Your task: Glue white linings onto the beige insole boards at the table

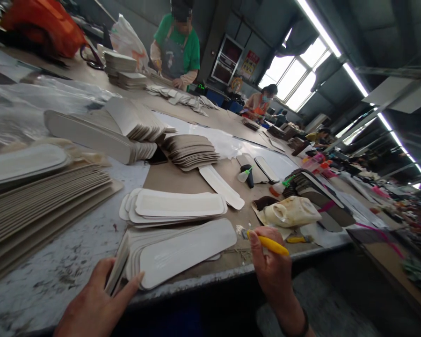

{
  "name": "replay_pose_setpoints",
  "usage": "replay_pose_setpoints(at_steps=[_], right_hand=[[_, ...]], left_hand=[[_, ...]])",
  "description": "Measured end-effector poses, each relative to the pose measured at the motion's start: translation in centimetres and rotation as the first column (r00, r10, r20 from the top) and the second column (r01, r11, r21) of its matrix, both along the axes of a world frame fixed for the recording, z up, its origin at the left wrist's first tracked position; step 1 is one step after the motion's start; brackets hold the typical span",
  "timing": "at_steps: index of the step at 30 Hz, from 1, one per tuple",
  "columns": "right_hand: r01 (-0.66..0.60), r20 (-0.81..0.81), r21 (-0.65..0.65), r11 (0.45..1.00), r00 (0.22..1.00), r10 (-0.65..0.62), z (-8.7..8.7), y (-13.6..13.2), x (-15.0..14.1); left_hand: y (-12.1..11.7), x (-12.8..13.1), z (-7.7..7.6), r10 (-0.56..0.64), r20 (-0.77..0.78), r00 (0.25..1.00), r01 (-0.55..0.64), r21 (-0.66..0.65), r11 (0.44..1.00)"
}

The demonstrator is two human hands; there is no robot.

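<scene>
My left hand [94,297] grips the left end of a fanned stack of white panels [189,252] with rounded ends, thumb at the front corner and fingers behind. In my right hand [272,269] is a brush [274,244] with a yellow handle. Its bristles point left, close to the stack's right end, and look coated with something whitish. Just behind lies another stack of white panels [178,205]. One single white panel [222,187] lies at an angle beyond it. To the right of the brush, a stained cream plastic container [291,210] rests on its side.
Tall stacks of grey-brown panels [42,215] fill the left side; more stacks [191,152] stand behind. A second yellow-handled tool [298,239], small bottles [244,175] and dark panels [312,192] lie right. The table edge [203,281] is close. Co-workers [178,49] work farther back.
</scene>
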State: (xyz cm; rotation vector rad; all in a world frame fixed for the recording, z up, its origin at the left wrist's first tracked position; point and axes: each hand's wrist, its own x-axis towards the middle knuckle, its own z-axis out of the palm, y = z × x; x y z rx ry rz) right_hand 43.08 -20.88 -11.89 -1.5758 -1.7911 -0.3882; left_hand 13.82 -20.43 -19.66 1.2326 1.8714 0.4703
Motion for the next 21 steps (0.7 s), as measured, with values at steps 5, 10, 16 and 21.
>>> replay_pose_setpoints(at_steps=[5, 10, 16, 21], right_hand=[[0.012, 0.002, -0.148, 0.989, 1.0, -0.012, -1.3, 0.7, 0.9], [0.173, 0.155, -0.446, 0.878, 0.981, -0.115, -5.3, 1.4, 1.4], [0.21, 0.223, -0.424, 0.881, 0.967, -0.123, -5.3, 0.6, 1.2], [0.081, -0.078, -0.316, 0.945, 0.991, -0.111, -1.8, 0.4, -0.6]], left_hand=[[-0.5, -0.1, 1.3, 0.015, 0.071, 0.997, -0.017, 0.025, 1.0], [-0.8, 0.7, 2.3, -0.042, 0.075, 0.996, 0.042, 0.01, 0.999], [-0.4, 0.6, 2.8, 0.068, 0.237, 0.969, -0.062, -0.032, 0.998], [-1.1, 0.2, 3.5, 0.179, 0.377, 0.909, -0.183, -0.025, 0.983]])
